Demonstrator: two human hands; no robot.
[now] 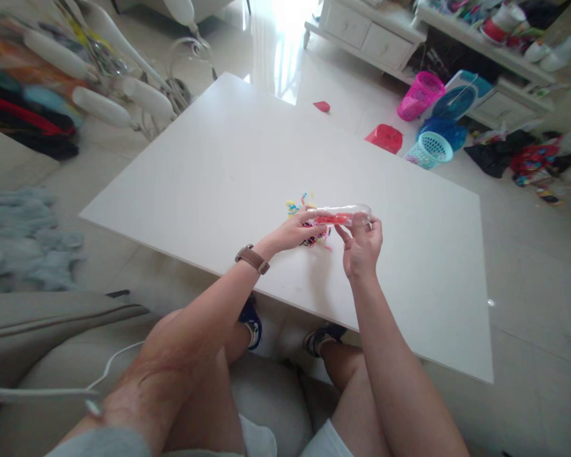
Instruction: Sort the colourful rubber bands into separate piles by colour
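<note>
Both my hands hold a clear plastic bottle (349,211) sideways above the white table. Small red pieces show inside it. My left hand (297,230), with a brown-strapped watch (252,259) at the wrist, grips the end on the left. Around the rounded end on the right, the fingers of my right hand (364,246) are closed. A pile of thin colourful strips (316,239) in pink, black, yellow and blue lies on the table beneath and behind my left hand, which partly hides it.
The white table (195,165) stretches ahead of my knees. Beyond it on the floor are a pink basket (421,95), a light blue basket (429,150) and a red object (385,138). White cabinets (361,32) stand at the back. A grey sofa (52,381) is at left.
</note>
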